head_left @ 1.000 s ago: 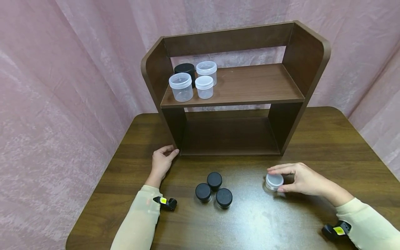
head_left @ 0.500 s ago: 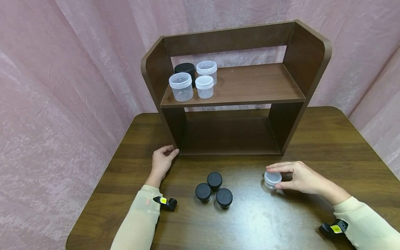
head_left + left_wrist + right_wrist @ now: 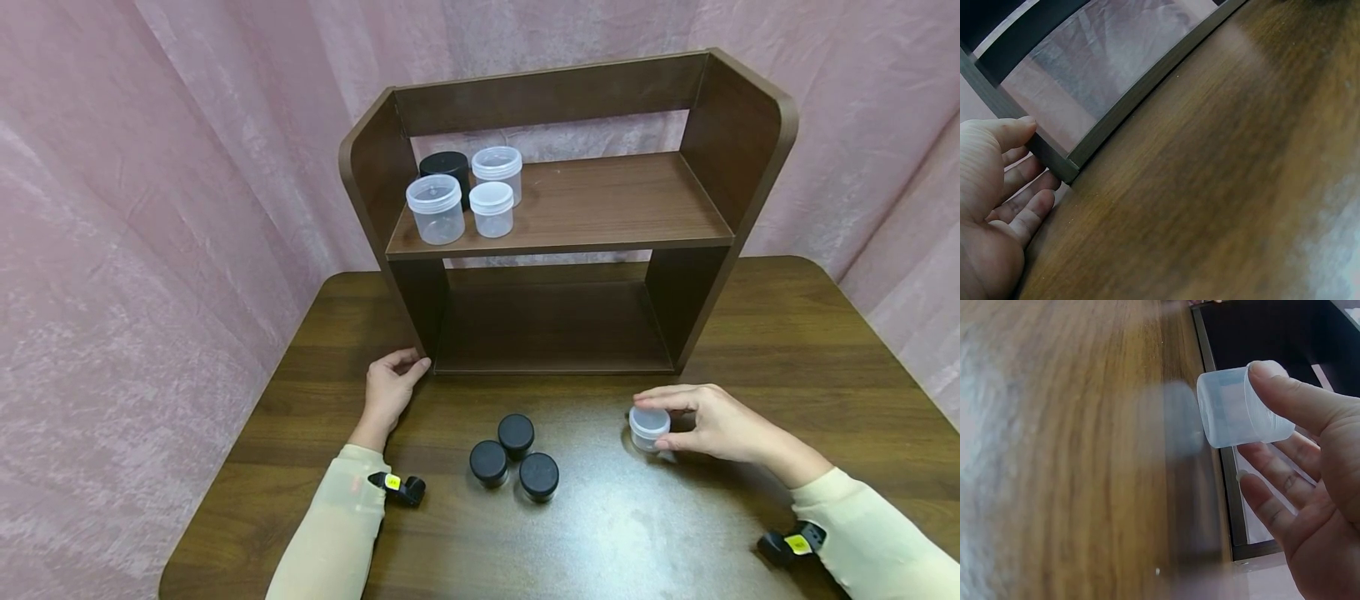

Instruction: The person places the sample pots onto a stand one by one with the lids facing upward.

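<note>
My right hand (image 3: 716,425) holds a small translucent plastic jar (image 3: 648,430) with a frosted lid, thumb on one side and fingers on the other. In the right wrist view the jar (image 3: 1227,409) is slightly off the wood, its reflection below it. My left hand (image 3: 388,390) grips the lower front corner of the brown two-tier shelf (image 3: 622,200), with the thumb on the side panel's edge and the fingers on its outer side. Between the hands stand three small jars with black lids, one at the back (image 3: 516,433), one left (image 3: 488,461) and one right (image 3: 539,475).
On the upper tier's left end stand a black-lidded jar (image 3: 444,164), a large clear jar (image 3: 435,212), another clear jar (image 3: 497,167) behind and a smaller white-lidded jar (image 3: 492,212). A wooden table (image 3: 795,333) carries everything, with a pink curtain (image 3: 187,208) behind.
My right hand has moved slightly left and toward the shelf, carrying the small jar along. My left hand stays at the shelf's corner, and the black-lidded jars have not moved.
</note>
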`<state>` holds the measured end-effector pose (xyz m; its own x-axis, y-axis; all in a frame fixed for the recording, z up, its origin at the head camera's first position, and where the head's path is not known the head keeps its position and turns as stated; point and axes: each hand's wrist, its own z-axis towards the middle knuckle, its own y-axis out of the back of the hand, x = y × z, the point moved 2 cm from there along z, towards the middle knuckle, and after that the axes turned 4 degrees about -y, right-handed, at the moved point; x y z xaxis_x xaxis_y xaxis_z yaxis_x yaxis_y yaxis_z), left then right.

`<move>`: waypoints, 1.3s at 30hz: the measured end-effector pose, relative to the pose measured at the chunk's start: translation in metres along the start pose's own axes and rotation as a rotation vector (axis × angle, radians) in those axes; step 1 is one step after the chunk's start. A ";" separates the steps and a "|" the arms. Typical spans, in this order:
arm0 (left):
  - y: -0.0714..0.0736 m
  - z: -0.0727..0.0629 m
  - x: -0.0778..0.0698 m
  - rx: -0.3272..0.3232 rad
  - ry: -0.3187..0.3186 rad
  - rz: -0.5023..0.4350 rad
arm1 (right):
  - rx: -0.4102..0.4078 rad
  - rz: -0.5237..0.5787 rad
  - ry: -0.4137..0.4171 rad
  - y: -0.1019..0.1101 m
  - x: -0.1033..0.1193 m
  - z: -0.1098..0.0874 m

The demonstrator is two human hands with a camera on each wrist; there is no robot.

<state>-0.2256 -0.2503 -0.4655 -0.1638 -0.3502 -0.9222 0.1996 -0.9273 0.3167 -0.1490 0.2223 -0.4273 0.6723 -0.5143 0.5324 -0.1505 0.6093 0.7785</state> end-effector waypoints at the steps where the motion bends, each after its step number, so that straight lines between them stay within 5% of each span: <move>1: 0.000 0.000 0.000 -0.002 -0.001 0.004 | -0.003 -0.002 0.002 0.000 0.000 0.000; 22: -0.001 0.002 0.002 0.004 0.016 0.009 | -0.044 0.059 -0.076 -0.004 -0.004 0.008; 32: 0.000 -0.013 -0.036 0.017 -0.004 0.045 | -0.082 0.092 -0.052 -0.004 -0.003 0.010; 39: 0.000 -0.014 -0.038 0.019 -0.015 0.038 | -0.116 0.076 -0.011 -0.002 0.000 0.013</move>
<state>-0.2058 -0.2356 -0.4333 -0.1712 -0.3869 -0.9061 0.1876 -0.9156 0.3556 -0.1577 0.2127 -0.4246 0.6542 -0.4699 0.5926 -0.1156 0.7122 0.6924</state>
